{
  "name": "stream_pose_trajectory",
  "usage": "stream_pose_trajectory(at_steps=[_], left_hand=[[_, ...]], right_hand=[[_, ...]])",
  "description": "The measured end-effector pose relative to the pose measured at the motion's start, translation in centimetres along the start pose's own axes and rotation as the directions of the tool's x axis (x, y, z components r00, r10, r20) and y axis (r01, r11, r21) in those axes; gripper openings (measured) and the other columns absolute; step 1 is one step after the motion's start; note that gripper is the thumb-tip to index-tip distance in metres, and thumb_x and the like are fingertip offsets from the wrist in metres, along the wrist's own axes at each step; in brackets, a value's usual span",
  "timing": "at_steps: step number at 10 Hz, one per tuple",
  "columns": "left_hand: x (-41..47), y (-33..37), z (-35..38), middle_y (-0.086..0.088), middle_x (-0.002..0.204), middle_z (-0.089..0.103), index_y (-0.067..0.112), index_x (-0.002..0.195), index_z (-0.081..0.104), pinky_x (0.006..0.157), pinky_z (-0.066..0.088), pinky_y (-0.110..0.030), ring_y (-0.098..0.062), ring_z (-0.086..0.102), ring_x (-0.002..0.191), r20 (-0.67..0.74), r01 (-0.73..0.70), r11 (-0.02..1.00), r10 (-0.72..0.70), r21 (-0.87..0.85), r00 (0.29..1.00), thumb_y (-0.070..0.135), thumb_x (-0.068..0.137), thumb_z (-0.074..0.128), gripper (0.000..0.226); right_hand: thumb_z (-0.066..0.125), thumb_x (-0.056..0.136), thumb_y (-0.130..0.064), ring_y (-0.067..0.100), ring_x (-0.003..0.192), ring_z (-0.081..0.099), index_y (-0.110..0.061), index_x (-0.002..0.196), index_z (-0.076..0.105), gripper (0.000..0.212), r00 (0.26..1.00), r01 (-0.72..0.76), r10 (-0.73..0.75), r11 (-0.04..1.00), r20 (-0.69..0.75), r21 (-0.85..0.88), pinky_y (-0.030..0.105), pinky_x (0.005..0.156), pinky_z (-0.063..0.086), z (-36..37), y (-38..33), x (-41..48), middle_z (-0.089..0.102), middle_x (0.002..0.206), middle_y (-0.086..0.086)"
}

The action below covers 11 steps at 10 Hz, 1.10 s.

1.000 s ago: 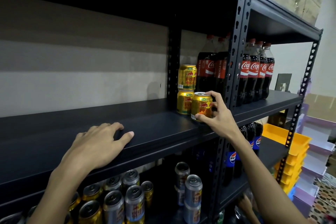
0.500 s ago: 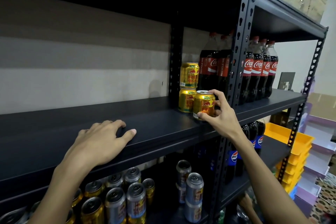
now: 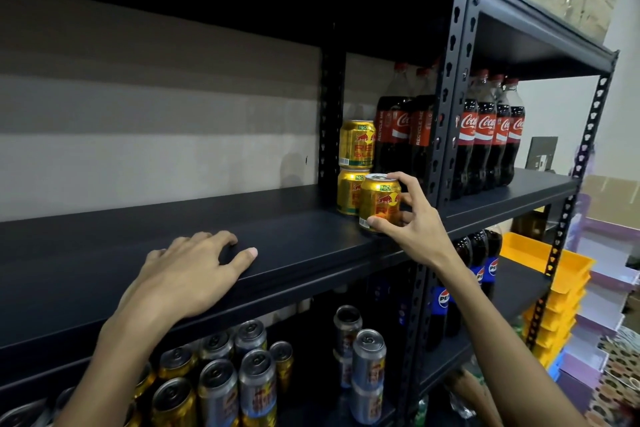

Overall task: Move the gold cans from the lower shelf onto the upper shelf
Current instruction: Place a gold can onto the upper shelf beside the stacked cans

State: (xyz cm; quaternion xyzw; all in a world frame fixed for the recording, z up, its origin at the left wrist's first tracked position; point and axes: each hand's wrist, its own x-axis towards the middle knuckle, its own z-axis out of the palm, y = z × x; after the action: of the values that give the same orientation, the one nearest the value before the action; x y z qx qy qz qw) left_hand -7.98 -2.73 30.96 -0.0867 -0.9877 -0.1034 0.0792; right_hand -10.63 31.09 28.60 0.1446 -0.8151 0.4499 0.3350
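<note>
My right hand (image 3: 414, 218) holds a gold can (image 3: 377, 201) between thumb and fingers; the can stands on the upper black shelf (image 3: 294, 236) near its right post. Just behind it two more gold cans are stacked, one (image 3: 357, 144) on top of the other (image 3: 348, 192). My left hand (image 3: 194, 274) rests flat on the front edge of the same shelf, fingers spread, holding nothing. On the lower shelf, below my left arm, stand several gold cans (image 3: 173, 402) among silver ones.
Cola bottles (image 3: 398, 128) stand right behind the stacked cans, more cola bottles (image 3: 491, 132) in the neighbouring bay. Silver cans (image 3: 369, 357) are stacked on the lower shelf, dark blue-labelled bottles (image 3: 485, 263) to their right. Yellow bins (image 3: 561, 288) and lilac trays (image 3: 609, 288) stand at the far right.
The can in my right hand has stayed standing on the upper shelf, fingers still round it. My left hand has not moved. The view has shifted slightly.
</note>
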Motion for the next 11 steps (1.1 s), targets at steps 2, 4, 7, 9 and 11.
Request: stream_pose_trajectory(at_steps=[2,4,7,9,11], left_hand=[[-0.28,-0.07,-0.05,0.008,0.148,0.044,0.041,0.140,0.040,0.105,0.035,-0.045,-0.019,0.041,0.134,0.002,-0.005,1.000,0.005,-0.010,1.000,0.074,0.092,0.020,0.061],[-0.18,-0.04,-0.11,0.008,0.149,0.043,0.041,0.142,0.039,0.106,0.033,-0.045,-0.019,0.041,0.135,0.008,-0.011,1.000,0.011,-0.004,1.000,0.073,0.092,0.021,0.062],[-0.05,-0.19,0.08,0.007,0.147,0.044,0.040,0.141,0.040,0.104,0.034,-0.046,-0.021,0.042,0.134,-0.006,-0.014,1.000,0.014,-0.006,1.000,0.074,0.092,0.021,0.062],[0.10,-0.20,0.27,0.007,0.147,0.045,0.041,0.141,0.040,0.105,0.033,-0.046,-0.020,0.042,0.134,-0.013,-0.015,1.000,0.015,0.000,1.000,0.074,0.092,0.021,0.062],[0.07,-0.21,0.22,0.007,0.146,0.045,0.041,0.140,0.040,0.104,0.034,-0.046,-0.020,0.042,0.134,-0.019,-0.019,1.000,0.019,-0.001,1.000,0.074,0.091,0.021,0.062]], right_hand=[[0.083,0.083,-0.024,0.012,0.097,0.072,-0.042,0.137,0.040,0.072,1.000,-0.002,0.002,1.000,0.002,-0.010,0.025,0.082,0.060,0.00,-0.02,0.14,0.062,0.123,-0.003],[0.083,0.082,-0.026,0.010,0.096,0.072,-0.042,0.137,0.040,0.072,1.000,-0.003,0.003,1.000,0.001,-0.019,0.023,0.080,0.060,-0.05,0.07,0.12,0.062,0.122,-0.003],[0.083,0.082,-0.027,0.004,0.095,0.072,-0.039,0.142,0.038,0.076,1.000,-0.020,0.019,1.000,-0.006,-0.023,0.021,0.080,0.058,0.11,0.07,0.04,0.064,0.122,-0.003],[0.082,0.084,-0.025,0.003,0.096,0.071,-0.039,0.143,0.038,0.075,1.000,-0.014,0.014,0.999,0.000,-0.037,0.016,0.080,0.056,0.13,0.23,0.16,0.065,0.123,-0.001],[0.082,0.084,-0.026,0.003,0.096,0.071,-0.041,0.142,0.037,0.075,1.000,-0.016,0.015,0.999,-0.009,-0.048,0.018,0.081,0.057,0.17,0.16,0.10,0.065,0.122,-0.001]])
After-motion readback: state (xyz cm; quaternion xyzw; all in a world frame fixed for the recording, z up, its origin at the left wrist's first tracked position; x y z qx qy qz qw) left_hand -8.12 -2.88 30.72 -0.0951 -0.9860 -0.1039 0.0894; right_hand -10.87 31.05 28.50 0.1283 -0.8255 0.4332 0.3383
